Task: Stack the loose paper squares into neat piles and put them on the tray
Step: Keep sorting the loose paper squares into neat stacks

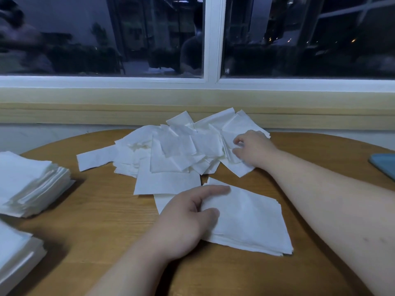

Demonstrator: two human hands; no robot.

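Right, the heap of loose paper squares (177,150) sprawls across the far middle of the round wooden table (102,210). The sheets are thin, white and crinkled, lying at every angle and overlapping, and one long strip sticks out to the left. The right hand (254,150) is at the heap's right end, fingers curled in and pinching sheets there. Nearer us, the left hand (186,218) sits on the left edge of a small pile (250,221), thumb and forefinger flat on top and pressing it down; the other fingers are hidden. That pile is fairly square, its edges slightly fanned at the near corner. The hands are well apart.

Over at the table's left edge there's a tall stack (30,182), layers a bit stepped, and a second stack (15,253) closer in, cut off by the frame.

A small mark (227,70) on the glass is too small to read.

A blue-grey flat object (384,165) lies at the table's right edge. Behind the table runs a pale wooden sill (106,107) under a white-framed window (210,39), with dark glass, dim reflections and a few points of light outside.
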